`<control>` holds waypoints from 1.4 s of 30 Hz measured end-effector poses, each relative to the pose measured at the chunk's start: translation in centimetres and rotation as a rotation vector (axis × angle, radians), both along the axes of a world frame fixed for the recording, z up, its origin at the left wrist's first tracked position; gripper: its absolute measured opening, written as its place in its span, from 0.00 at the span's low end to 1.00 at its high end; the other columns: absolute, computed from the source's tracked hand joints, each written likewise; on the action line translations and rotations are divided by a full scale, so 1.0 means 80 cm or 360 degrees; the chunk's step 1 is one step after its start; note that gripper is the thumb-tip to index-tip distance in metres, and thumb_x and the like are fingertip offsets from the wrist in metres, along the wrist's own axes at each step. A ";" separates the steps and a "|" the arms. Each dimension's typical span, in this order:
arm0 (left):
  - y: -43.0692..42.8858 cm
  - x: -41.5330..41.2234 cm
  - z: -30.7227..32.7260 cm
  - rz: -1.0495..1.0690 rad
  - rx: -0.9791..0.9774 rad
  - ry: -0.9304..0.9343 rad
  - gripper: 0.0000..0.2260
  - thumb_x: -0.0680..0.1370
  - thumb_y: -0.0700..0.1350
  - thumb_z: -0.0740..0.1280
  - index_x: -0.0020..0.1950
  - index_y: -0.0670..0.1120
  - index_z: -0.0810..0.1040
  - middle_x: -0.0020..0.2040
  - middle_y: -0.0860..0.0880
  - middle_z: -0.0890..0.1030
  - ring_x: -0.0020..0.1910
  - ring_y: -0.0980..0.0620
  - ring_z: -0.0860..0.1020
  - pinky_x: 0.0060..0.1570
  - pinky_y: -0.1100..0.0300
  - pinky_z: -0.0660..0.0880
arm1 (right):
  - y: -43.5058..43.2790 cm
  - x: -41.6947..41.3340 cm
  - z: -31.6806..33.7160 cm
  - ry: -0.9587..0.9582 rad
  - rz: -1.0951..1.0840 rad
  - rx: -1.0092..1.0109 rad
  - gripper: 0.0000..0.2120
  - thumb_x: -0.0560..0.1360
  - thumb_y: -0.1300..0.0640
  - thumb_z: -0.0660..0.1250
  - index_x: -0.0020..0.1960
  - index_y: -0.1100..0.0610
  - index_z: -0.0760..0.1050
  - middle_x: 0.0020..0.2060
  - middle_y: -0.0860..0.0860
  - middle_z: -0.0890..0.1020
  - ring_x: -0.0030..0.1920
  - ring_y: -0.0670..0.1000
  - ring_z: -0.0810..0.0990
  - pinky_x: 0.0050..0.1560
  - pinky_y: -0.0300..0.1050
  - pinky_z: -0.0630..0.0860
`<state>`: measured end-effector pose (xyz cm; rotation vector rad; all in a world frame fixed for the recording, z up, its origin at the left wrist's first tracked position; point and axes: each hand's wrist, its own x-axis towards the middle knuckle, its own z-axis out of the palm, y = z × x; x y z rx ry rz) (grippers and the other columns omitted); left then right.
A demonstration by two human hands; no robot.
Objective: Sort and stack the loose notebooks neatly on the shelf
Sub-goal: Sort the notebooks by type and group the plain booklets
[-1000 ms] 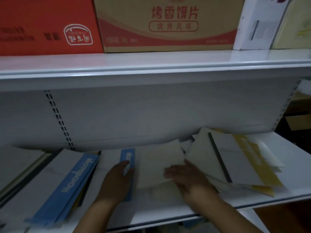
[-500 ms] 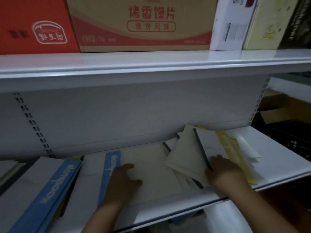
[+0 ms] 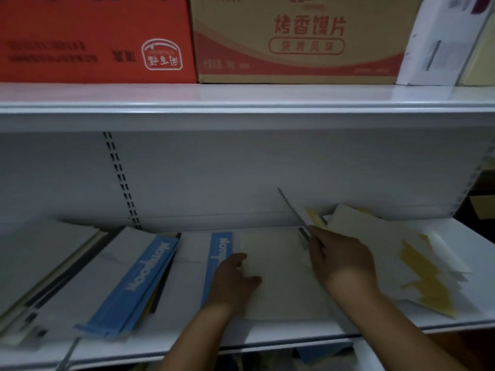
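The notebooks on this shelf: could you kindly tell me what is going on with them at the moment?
A person is sorting them on the lower shelf. The left hand rests flat on a cream notebook in the middle, while the right hand grips a dark-spined notebook, tilted up on edge. A loose pile lies to the right, and blue-spined notebooks lie fanned on the left.

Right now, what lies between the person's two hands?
In the head view, a flat cream notebook cover fills the stretch between the left hand and the right hand, which grips a raised notebook.
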<state>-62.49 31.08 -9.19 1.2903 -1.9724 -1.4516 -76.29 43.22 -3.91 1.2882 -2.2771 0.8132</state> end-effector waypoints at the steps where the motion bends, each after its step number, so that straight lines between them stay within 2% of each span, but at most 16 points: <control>1: -0.003 0.006 0.005 0.0034 -0.0025 0.0010 0.21 0.73 0.41 0.70 0.65 0.46 0.73 0.65 0.44 0.75 0.61 0.46 0.76 0.63 0.53 0.73 | -0.014 0.018 -0.002 0.0039 0.0076 0.0052 0.09 0.70 0.56 0.64 0.37 0.53 0.84 0.21 0.52 0.80 0.19 0.52 0.75 0.20 0.35 0.67; 2: -0.008 0.016 0.010 0.0106 -0.0068 0.0037 0.16 0.75 0.42 0.68 0.63 0.47 0.75 0.64 0.43 0.77 0.60 0.46 0.76 0.63 0.52 0.73 | -0.030 0.036 -0.004 0.0081 0.0155 0.0135 0.05 0.65 0.56 0.70 0.32 0.50 0.82 0.18 0.50 0.78 0.16 0.48 0.73 0.18 0.31 0.61; 4: -0.020 0.043 0.022 0.0268 -0.0046 0.0161 0.05 0.78 0.44 0.63 0.49 0.52 0.78 0.59 0.42 0.80 0.57 0.43 0.78 0.61 0.47 0.74 | -0.059 0.077 -0.019 0.0123 0.0256 0.0406 0.10 0.54 0.55 0.80 0.26 0.48 0.78 0.19 0.47 0.78 0.18 0.42 0.70 0.20 0.30 0.51; 6: -0.032 0.069 0.029 0.0298 0.0040 0.0192 0.08 0.79 0.44 0.61 0.43 0.53 0.77 0.54 0.42 0.80 0.54 0.41 0.79 0.58 0.43 0.76 | -0.084 0.113 -0.041 0.0042 0.0537 0.0636 0.04 0.67 0.52 0.72 0.41 0.50 0.81 0.37 0.50 0.85 0.35 0.46 0.81 0.27 0.36 0.60; 8: -0.040 0.090 0.028 0.0240 0.0033 0.0083 0.09 0.78 0.45 0.63 0.56 0.49 0.78 0.61 0.43 0.78 0.58 0.43 0.77 0.62 0.46 0.74 | -0.096 0.145 -0.048 -0.0326 0.0848 0.0832 0.12 0.74 0.48 0.61 0.54 0.52 0.77 0.50 0.55 0.83 0.51 0.56 0.81 0.41 0.43 0.71; 11: -0.046 0.110 0.024 0.0257 -0.0144 -0.0130 0.19 0.78 0.46 0.62 0.69 0.45 0.70 0.71 0.46 0.70 0.67 0.47 0.71 0.69 0.52 0.67 | -0.096 0.149 -0.048 -0.0625 0.1054 0.0837 0.15 0.75 0.49 0.60 0.59 0.51 0.74 0.60 0.53 0.79 0.60 0.56 0.76 0.56 0.45 0.73; 15: -0.028 0.106 0.017 -0.0036 -0.0527 -0.0482 0.23 0.79 0.50 0.61 0.73 0.52 0.62 0.77 0.51 0.57 0.74 0.51 0.59 0.71 0.61 0.57 | -0.091 0.085 -0.073 -0.0280 0.0643 0.0466 0.26 0.75 0.43 0.52 0.66 0.56 0.72 0.68 0.55 0.72 0.68 0.54 0.72 0.70 0.45 0.63; 18: -0.013 0.088 0.002 -0.0445 -0.0651 -0.0787 0.24 0.78 0.56 0.58 0.74 0.57 0.59 0.78 0.53 0.51 0.76 0.51 0.52 0.74 0.60 0.51 | -0.078 0.057 -0.088 -0.0354 0.0505 0.0869 0.37 0.71 0.32 0.47 0.73 0.52 0.60 0.76 0.53 0.57 0.76 0.51 0.54 0.75 0.48 0.45; 20: -0.015 0.082 -0.005 -0.0523 -0.0734 -0.0975 0.22 0.79 0.57 0.56 0.73 0.55 0.63 0.77 0.51 0.55 0.76 0.51 0.54 0.73 0.59 0.52 | -0.066 0.049 -0.093 -0.0440 0.0497 0.0992 0.52 0.59 0.20 0.37 0.74 0.47 0.56 0.77 0.49 0.52 0.76 0.49 0.49 0.75 0.49 0.41; 24: -0.030 0.077 -0.010 -0.0421 -0.0816 -0.1068 0.17 0.79 0.56 0.55 0.60 0.50 0.75 0.65 0.49 0.73 0.64 0.50 0.71 0.68 0.54 0.64 | -0.061 0.049 -0.093 -0.0500 0.0443 0.0970 0.60 0.48 0.22 0.28 0.75 0.46 0.54 0.77 0.47 0.50 0.76 0.47 0.46 0.74 0.47 0.38; 28: -0.039 0.076 -0.008 -0.0410 -0.0821 -0.1172 0.18 0.78 0.59 0.53 0.61 0.51 0.70 0.65 0.49 0.71 0.65 0.49 0.71 0.69 0.52 0.62 | -0.041 0.039 -0.089 -0.0487 0.0299 0.0690 0.53 0.59 0.24 0.31 0.71 0.52 0.64 0.75 0.51 0.60 0.76 0.51 0.55 0.74 0.45 0.39; 30: -0.047 0.082 -0.004 -0.0310 -0.0768 -0.1153 0.20 0.78 0.60 0.54 0.65 0.51 0.68 0.67 0.48 0.70 0.66 0.48 0.70 0.67 0.54 0.64 | -0.019 0.021 -0.091 -0.0257 0.0208 0.0357 0.39 0.73 0.30 0.39 0.61 0.54 0.76 0.65 0.54 0.75 0.69 0.54 0.68 0.74 0.43 0.50; 32: -0.047 0.081 0.002 -0.0169 -0.0706 -0.1076 0.23 0.77 0.60 0.57 0.68 0.51 0.68 0.69 0.47 0.70 0.65 0.46 0.71 0.64 0.55 0.68 | 0.006 -0.009 -0.093 -0.0196 0.0109 0.0079 0.28 0.77 0.38 0.49 0.54 0.55 0.80 0.58 0.54 0.81 0.62 0.52 0.72 0.68 0.45 0.62; 34: -0.033 0.062 0.010 -0.0128 -0.0690 -0.0836 0.20 0.76 0.57 0.61 0.66 0.50 0.71 0.67 0.46 0.72 0.62 0.45 0.74 0.60 0.56 0.71 | 0.025 -0.039 -0.087 -0.0304 -0.0056 -0.0016 0.20 0.76 0.43 0.58 0.55 0.55 0.80 0.60 0.54 0.79 0.62 0.54 0.74 0.65 0.47 0.69; 37: 0.006 0.001 0.018 -0.0220 -0.0676 -0.0401 0.14 0.75 0.49 0.67 0.60 0.50 0.76 0.59 0.48 0.77 0.52 0.48 0.78 0.51 0.58 0.74 | 0.049 -0.081 -0.071 -0.0496 -0.0278 0.0133 0.20 0.74 0.46 0.62 0.63 0.54 0.74 0.68 0.52 0.72 0.68 0.56 0.68 0.68 0.51 0.63; 42: 0.045 -0.121 0.021 -0.0439 -0.0571 -0.0338 0.24 0.76 0.55 0.64 0.70 0.48 0.67 0.69 0.47 0.70 0.66 0.49 0.71 0.64 0.59 0.66 | 0.092 -0.137 -0.074 -0.0608 -0.0442 0.0271 0.24 0.75 0.42 0.60 0.68 0.50 0.66 0.72 0.50 0.65 0.71 0.53 0.61 0.70 0.48 0.60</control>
